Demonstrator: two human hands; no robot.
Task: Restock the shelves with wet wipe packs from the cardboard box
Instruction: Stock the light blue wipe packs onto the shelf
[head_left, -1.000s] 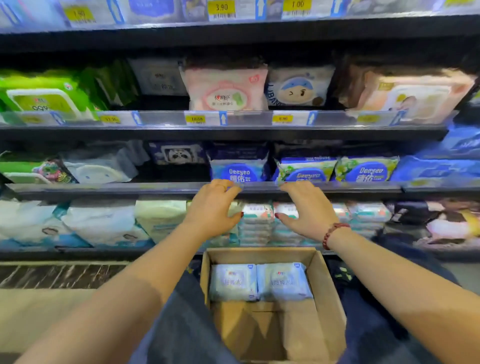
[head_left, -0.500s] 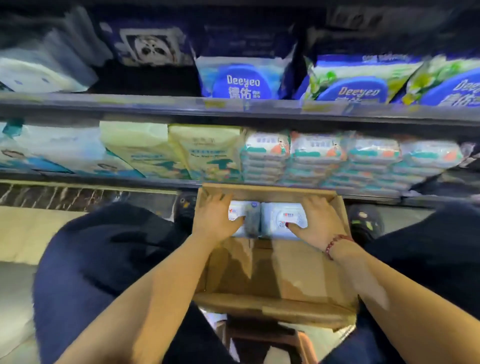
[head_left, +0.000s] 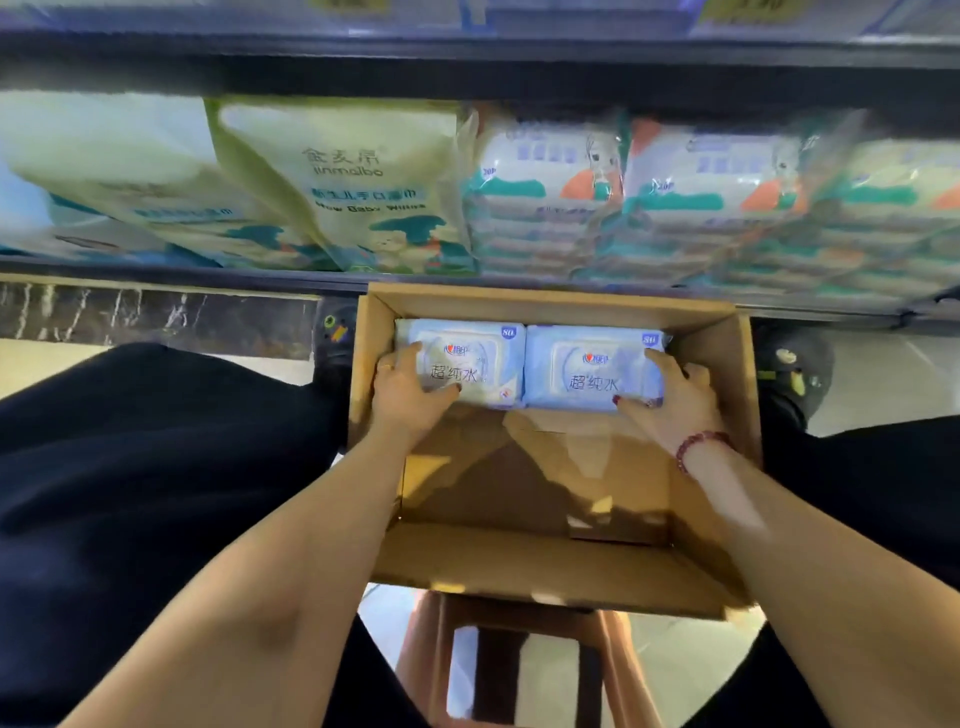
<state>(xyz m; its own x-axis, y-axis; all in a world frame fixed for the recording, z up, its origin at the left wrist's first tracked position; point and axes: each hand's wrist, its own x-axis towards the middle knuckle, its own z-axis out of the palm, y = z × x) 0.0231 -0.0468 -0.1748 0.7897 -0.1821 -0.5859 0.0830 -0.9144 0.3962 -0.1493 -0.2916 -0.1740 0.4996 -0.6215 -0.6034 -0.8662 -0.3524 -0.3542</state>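
Only the head view here, looking straight down into the cardboard box (head_left: 550, 306), so this is clearly the pick-up step. Two pale blue wet wipe packs sit side by side against the far wall of the box, touching each other at the middle, and the near half of the box is bare cardboard.

The left hand (head_left: 408, 392) is curled around the near-left corner of the left pack (head_left: 467, 364), thumb along the front edge and fingers up the outer side. The right hand (head_left: 670, 397) mirrors it on the right pack (head_left: 587, 371), fingers over the outer end. Both hands look closed on their packs, but I can't say whether either pack has left the box floor.

Orientation: each pack lies flat, label up, with the print reading upright from the wearer's side. The long axis of each runs left to right, from one hand toward the other, so the pair forms one long strip.

My guess for the next move: lift both straight up past the box walls, then carry them forward, beyond the fingertips, to the shelf (head_left: 182, 267) just past the box. That row already looks packed with other wipes (head_left: 545, 192), so a gap has to be found, and soft packs may sag if only gripped at the ends.
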